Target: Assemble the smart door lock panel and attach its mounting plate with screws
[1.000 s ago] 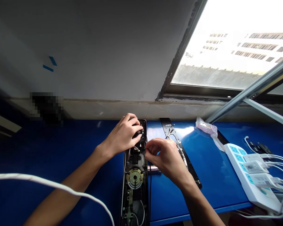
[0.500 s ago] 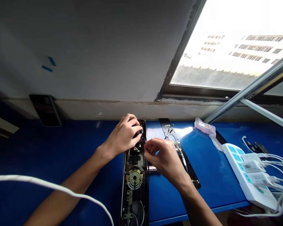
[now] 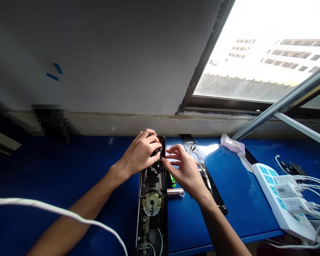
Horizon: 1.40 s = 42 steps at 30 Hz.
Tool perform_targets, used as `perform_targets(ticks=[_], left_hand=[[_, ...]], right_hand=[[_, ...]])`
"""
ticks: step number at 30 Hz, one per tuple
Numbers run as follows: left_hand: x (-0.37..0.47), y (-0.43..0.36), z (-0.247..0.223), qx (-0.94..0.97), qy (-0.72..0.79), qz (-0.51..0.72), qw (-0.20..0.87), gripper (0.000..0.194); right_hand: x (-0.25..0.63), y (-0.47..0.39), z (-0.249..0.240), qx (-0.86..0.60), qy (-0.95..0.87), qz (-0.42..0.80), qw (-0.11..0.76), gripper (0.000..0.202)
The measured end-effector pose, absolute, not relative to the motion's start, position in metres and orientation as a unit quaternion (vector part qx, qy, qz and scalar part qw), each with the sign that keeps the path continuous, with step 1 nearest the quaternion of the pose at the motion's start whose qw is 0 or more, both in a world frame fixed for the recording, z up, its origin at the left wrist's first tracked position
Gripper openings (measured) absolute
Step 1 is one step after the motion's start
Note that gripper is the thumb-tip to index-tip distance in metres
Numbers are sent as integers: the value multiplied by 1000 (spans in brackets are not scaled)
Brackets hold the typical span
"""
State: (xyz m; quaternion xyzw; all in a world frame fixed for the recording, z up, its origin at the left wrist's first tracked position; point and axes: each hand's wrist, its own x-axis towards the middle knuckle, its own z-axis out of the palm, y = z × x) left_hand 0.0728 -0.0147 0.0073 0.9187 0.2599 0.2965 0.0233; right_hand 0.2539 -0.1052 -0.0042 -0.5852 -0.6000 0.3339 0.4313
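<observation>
A long black housing [image 3: 159, 193], which looks like an opened electronic door lock, lies lengthwise before me. Inside it are a round brass-coloured part [image 3: 152, 203], small metal fittings and thin wires. My left hand [image 3: 142, 149] is curled over its far end, fingers bent down onto the inner parts; what lies under the fingertips is hidden. At the right edge of the housing is my right hand [image 3: 182, 169], fingers spread and nothing visible in them, thumb and index tips close to the rim. Beside it lies a black plate [image 3: 216, 193] carrying a white cable [image 3: 202, 170].
A pinkish metallic cylinder [image 3: 176, 192] and a green-and-black tool handle [image 3: 172, 180] lie right of the housing. Farther right are a plastic packet [image 3: 232, 144] and a white power strip [image 3: 280, 209] with several plugs. A white cable [image 3: 56, 210] crosses the lower left.
My right hand has opened from a pinch at the housing's right edge, its fingers spreading and lifting slightly. The green handle now shows beneath it. My left hand has stayed in place.
</observation>
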Motion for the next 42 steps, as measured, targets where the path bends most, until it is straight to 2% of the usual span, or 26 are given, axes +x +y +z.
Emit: perform_targets(ticks=[9,20,29,34,42], left_hand=[[73,-13,8,918,259,302,10,7],[71,-14,9,920,263,290,-1,10],[62,-35,25,930,244,275,-2,12],[57,-51,17,942,235,240,8,15],[56,-72,5,953,222,205,-14,22]], right_hand=[[251,-96,-11,-536,-575,398,473,22],[254,-102,-9,-538,-576,414,456,22],[260,-125,-3,-535,-575,478,394,63],[251,-125,-8,-539,-570,466,409,62],[238,-127,-16,-566,-586,379,438,58]])
